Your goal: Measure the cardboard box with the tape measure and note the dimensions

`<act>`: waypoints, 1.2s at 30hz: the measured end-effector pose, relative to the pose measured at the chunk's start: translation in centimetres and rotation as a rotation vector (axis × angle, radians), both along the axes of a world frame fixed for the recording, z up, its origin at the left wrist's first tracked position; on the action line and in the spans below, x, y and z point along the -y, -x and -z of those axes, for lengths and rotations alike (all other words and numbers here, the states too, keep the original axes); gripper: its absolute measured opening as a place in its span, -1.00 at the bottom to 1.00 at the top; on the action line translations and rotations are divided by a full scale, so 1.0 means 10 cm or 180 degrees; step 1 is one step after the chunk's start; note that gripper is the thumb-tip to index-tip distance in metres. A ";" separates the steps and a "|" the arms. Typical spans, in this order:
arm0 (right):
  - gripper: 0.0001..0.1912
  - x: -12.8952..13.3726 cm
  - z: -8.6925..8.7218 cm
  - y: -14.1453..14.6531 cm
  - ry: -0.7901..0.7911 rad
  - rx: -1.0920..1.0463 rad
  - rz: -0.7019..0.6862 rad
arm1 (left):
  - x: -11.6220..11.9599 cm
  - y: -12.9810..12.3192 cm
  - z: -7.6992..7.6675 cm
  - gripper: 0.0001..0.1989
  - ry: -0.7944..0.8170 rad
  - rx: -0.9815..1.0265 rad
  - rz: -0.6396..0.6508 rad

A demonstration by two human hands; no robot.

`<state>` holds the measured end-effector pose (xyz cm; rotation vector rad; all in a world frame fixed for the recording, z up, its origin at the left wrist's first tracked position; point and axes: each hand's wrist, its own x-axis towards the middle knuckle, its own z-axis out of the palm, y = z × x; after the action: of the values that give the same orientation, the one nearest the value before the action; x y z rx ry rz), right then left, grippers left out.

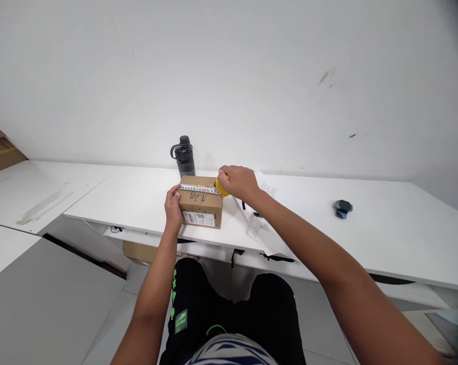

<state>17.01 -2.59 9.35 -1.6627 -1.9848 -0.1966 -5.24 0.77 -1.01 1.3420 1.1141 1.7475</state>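
Carton point(200, 204), probably light and stiff, suits a side hold: left fingers point(170, 194) clasp its nine-o'clock edge, right fingers point(224, 173) grip a yellow tape measure point(221, 189) at three.

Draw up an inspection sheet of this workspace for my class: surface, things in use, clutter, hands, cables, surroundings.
Surface: white desk, smudged towards its left end.
Things in use: cardboard box, labelled on its near side; yellow tape measure, its white blade stretched across the box top.
Clutter: dark bottle behind the box; papers to its right; watch-like item farther right.
Hands: left hand at the box's left edge; right hand grips the tape measure's case.
Cables: black strap or cord below the desk edge, too small to tell which.
Surroundings: pale wall with dark scuffs.
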 end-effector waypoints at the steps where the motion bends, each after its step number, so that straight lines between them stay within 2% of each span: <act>1: -0.56 0.01 0.02 -0.02 -0.0017 -0.0067 -0.0006 | 0.00 0.00 0.00 -0.67 0.0000 0.0004 0.0009; 13: -0.50 0.10 0.28 -0.12 -0.0344 -0.0837 0.0223 | 0.01 -0.03 -0.03 -0.66 -0.0003 0.0067 -0.0044; 17: -0.50 0.08 0.37 -0.15 -0.0490 -0.1081 0.0177 | -0.01 -0.02 -0.03 -0.67 -0.0050 0.0071 -0.0075; 24: -0.52 0.02 0.54 -0.16 -0.1036 -0.1867 0.0001 | 0.01 -0.02 -0.03 -0.64 -0.0078 0.0014 -0.0061; 36: -0.52 0.04 0.57 -0.15 -0.0976 -0.2098 0.0093 | 0.02 -0.04 -0.05 -0.65 -0.0048 0.0003 -0.0099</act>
<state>18.48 -2.96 3.65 -1.3322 -1.3592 0.0384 -4.87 0.60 -0.46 1.3393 1.1290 1.7820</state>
